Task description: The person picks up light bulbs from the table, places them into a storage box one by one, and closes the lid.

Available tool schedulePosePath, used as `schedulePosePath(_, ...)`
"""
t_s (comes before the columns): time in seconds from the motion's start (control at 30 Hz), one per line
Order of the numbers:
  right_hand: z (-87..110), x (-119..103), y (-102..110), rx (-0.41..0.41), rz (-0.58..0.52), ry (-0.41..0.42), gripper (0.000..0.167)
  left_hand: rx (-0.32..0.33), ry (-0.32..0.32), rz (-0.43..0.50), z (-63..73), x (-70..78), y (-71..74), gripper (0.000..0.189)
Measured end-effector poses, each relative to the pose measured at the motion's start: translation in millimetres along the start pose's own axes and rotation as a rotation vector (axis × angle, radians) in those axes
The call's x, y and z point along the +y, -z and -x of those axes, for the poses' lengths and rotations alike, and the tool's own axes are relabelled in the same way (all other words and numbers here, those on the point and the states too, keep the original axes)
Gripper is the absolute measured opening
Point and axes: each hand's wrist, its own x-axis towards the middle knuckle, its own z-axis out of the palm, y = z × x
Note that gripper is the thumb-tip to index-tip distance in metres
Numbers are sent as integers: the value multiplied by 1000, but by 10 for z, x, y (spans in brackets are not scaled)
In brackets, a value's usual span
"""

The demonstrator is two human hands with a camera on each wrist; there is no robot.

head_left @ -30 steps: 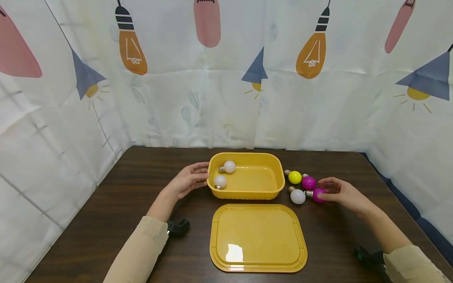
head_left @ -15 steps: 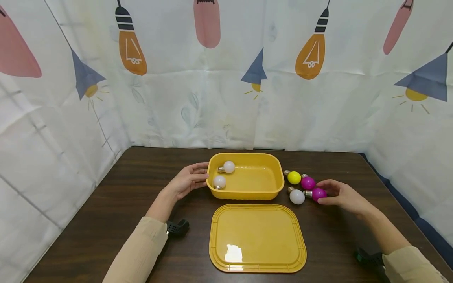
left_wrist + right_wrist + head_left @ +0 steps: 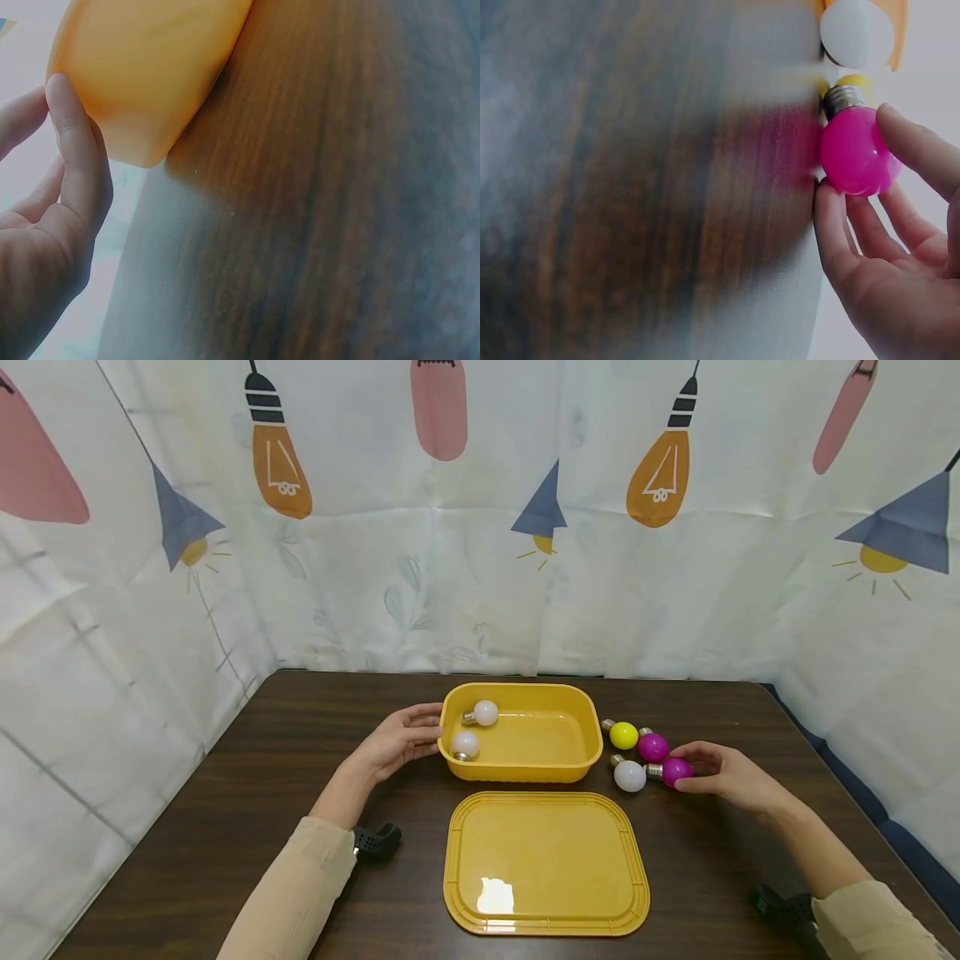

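My left hand [image 3: 397, 742] touches the left end of a yellow plastic box [image 3: 547, 772] with thumb and fingers. In the left wrist view its fingertips lie against the outer wall of the box. Inside the box, at the left, are two white light bulbs [image 3: 486, 713]. My right hand [image 3: 727, 775] holds a magenta light bulb [image 3: 678, 772] by its round end, metal base pointing left; the right wrist view shows thumb and fingers around the bulb, which lies at the table surface. Beside it are another magenta bulb [image 3: 654, 747], a yellow bulb [image 3: 624, 736] and a white bulb [image 3: 629, 776].
A flat yellow lid [image 3: 547, 868] lies on the dark wooden table [image 3: 360, 902] in front of the box. White curtains [image 3: 480, 593] printed with lamps surround the table at the back and sides.
My right thumb has shifted slightly from the front of the magenta bulb toward its right side. The left hand, box, lid and other bulbs stay as they were.
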Motion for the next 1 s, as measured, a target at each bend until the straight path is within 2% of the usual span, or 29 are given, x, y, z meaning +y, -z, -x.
schedulePosePath(0.27, 15, 7, 8, 4, 9, -6, 54, -10, -8, -3, -9, -12, 4, 57)
schedulePosePath(1.0, 82, 21, 68, 9, -49, 9, 54, -10, -3, 4, 0, 1, 5, 59)
